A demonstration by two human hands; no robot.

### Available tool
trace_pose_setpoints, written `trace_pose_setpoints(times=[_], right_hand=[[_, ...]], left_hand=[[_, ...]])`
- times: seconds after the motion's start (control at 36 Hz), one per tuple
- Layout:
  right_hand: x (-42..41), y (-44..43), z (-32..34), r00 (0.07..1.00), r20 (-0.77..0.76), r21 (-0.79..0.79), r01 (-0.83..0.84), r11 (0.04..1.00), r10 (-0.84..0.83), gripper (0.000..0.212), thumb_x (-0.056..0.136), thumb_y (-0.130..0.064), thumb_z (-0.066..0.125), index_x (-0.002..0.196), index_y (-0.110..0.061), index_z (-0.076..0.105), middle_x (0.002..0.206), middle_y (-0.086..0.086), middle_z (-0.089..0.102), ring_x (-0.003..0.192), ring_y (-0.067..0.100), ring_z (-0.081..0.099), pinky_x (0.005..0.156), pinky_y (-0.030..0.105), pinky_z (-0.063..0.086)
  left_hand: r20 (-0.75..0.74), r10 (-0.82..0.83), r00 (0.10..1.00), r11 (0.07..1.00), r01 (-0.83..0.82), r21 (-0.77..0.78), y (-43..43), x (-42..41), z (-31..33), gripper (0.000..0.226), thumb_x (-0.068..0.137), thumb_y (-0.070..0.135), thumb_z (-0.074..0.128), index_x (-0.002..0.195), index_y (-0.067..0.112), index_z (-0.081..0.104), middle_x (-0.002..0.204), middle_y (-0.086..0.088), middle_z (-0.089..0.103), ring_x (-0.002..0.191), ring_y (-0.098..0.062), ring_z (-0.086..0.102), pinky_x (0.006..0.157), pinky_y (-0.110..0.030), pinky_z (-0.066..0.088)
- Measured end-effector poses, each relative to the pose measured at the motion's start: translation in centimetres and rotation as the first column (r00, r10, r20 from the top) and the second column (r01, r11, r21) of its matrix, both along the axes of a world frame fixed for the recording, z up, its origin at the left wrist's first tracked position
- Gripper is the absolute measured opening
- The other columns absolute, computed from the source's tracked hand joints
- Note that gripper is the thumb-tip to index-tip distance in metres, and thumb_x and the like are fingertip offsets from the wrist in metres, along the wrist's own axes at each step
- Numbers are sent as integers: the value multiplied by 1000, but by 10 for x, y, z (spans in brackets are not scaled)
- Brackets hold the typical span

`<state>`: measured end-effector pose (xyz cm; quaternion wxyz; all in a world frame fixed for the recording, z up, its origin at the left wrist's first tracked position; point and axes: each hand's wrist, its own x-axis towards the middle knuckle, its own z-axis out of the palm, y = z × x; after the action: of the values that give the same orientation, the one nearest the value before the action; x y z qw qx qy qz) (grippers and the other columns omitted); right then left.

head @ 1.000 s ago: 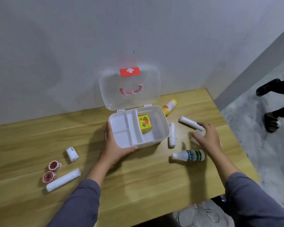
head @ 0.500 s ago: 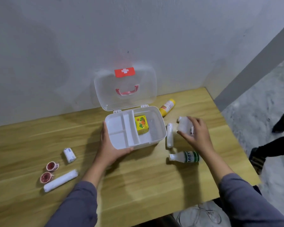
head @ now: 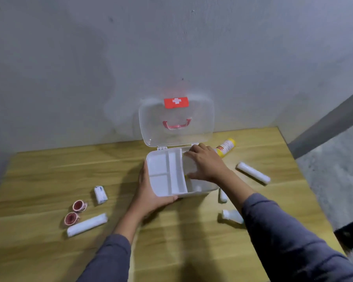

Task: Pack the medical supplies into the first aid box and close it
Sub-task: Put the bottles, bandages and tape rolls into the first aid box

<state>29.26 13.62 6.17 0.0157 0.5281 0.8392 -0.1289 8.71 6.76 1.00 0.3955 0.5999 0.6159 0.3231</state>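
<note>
The white first aid box (head: pixel 165 176) stands open on the wooden table (head: pixel 181 241), its clear lid (head: pixel 176 123) upright against the wall. My left hand (head: pixel 149 192) grips the box's front left corner. My right hand (head: pixel 204 163) is over the box's right compartment, holding a white packet (head: pixel 189 165) down inside it; the small yellow box is hidden beneath. Left of the box lie a short bandage roll (head: pixel 100 194), two red tape rolls (head: pixel 75 212) and a long bandage roll (head: pixel 87 224).
Right of the box lie a yellow-capped bottle (head: pixel 225 147), a long white roll (head: pixel 253 172), a small white roll (head: pixel 222 195) and a white bottle (head: pixel 231 216) partly under my right forearm. The table ends close at the right, with grey floor beyond.
My right hand picked up a white packet from the table's right side and carried it left into the box's right compartment. My left hand stayed on the box.
</note>
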Motion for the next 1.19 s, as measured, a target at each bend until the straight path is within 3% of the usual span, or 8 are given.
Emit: trace_pose_setpoints(times=[0.14, 0.31, 0.47, 0.64, 0.78, 0.92, 1.0, 1.19], right_hand=[[-3, 5, 1, 999, -24, -26, -27, 999, 27, 78, 65, -42, 73, 132, -16, 41, 125, 7, 50, 117, 28, 43, 96, 39, 33], [21, -2, 7, 993, 92, 36, 66, 997, -69, 70, 66, -37, 73, 127, -18, 43, 126, 6, 48, 118, 28, 41, 96, 39, 34], [16, -2, 2, 994, 92, 47, 47, 998, -51, 61, 69, -33, 71, 121, -13, 47, 120, 9, 53, 110, 28, 46, 91, 38, 36], [-3, -3, -10, 991, -110, -63, 67, 996, -73, 69, 70, -21, 72, 130, -8, 41, 131, 15, 45, 123, 32, 40, 105, 38, 32], [2, -10, -19, 973, -180, -89, 127, 988, -141, 55, 74, -15, 70, 123, -4, 48, 127, 16, 46, 119, 33, 42, 101, 39, 38], [-4, -8, -25, 939, -273, -106, 187, 977, -209, 55, 71, -12, 71, 122, -4, 53, 123, 17, 50, 115, 35, 46, 99, 42, 40], [-9, -7, -28, 919, -332, -127, 182, 975, -215, 55, 71, -15, 74, 121, -5, 55, 122, 16, 52, 114, 33, 48, 98, 42, 43], [4, -19, -10, 886, -402, -133, 195, 972, -233, 52, 78, -13, 68, 127, -6, 51, 130, 14, 48, 122, 27, 44, 103, 33, 37]], left_hand=[[-9, 17, 1000, 1000, -18, -20, -1, 1, 1, 135, 35, 47, 85, 143, 41, 3, 142, 0, 30, 132, -14, 33, 109, -34, 34], [17, 11, 1000, 1000, -10, -9, -6, 2, 9, 128, 38, 42, 86, 127, 66, -3, 140, 5, 28, 129, -10, 33, 105, -29, 34], [15, 9, 1000, 1000, -9, -3, -7, 4, 15, 124, 37, 44, 84, 121, 71, -5, 134, 10, 28, 125, -7, 32, 102, -26, 33], [8, 28, 1000, 1000, -28, -10, -6, 6, 15, 122, 36, 47, 81, 126, 63, 0, 136, 6, 29, 127, -9, 32, 104, -28, 33], [6, 33, 999, 999, -33, -24, -5, 5, 13, 125, 37, 43, 83, 140, 34, 14, 137, 0, 33, 127, -15, 35, 105, -37, 38], [1, 33, 999, 999, -33, -36, -6, 7, 18, 122, 35, 46, 80, 136, 42, 12, 133, 3, 30, 123, -11, 33, 100, -28, 33], [-6, 36, 999, 999, -37, -39, -6, 7, 18, 121, 35, 46, 80, 137, 30, 19, 132, 3, 31, 121, -11, 34, 99, -27, 33], [-21, 16, 1000, 1000, -16, -9, -3, 5, 17, 121, 35, 44, 83, 138, 23, 24, 132, -4, 38, 122, -19, 40, 102, -40, 41]])
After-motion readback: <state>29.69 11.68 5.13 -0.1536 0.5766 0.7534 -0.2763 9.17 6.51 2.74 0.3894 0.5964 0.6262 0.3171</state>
